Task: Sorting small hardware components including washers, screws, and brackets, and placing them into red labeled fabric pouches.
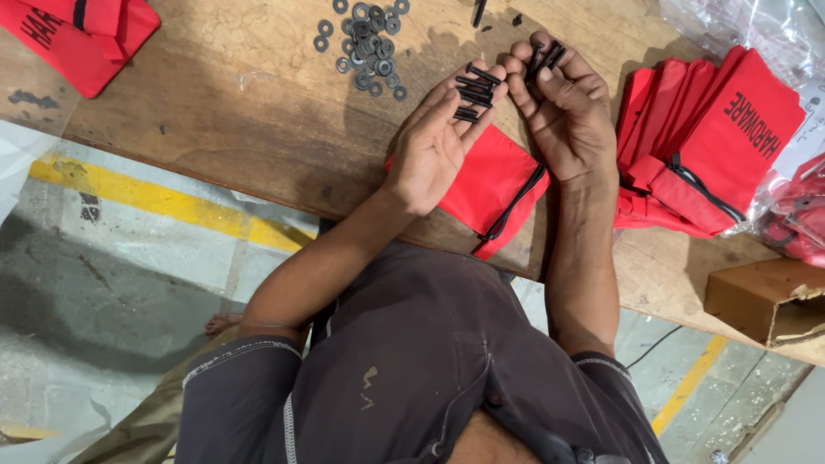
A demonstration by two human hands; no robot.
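Note:
My left hand [440, 142] is held palm up over the wooden table [249, 94], with several black screws [474, 90] lying across its fingers. My right hand [563, 112] is beside it, fingertips pinching a few more black screws [546, 57]. Under both hands lies a red zip pouch [494, 189] with a black zipper, flat on the table near its front edge.
A pile of grey washers [369, 43] lies at the table's far side. A stack of red pouches [705, 146] sits to the right, with clear plastic bags [773, 34] and a cardboard box [765, 301]. More red pouches [77, 34] are at far left. Floor with yellow lines [155, 198] lies below.

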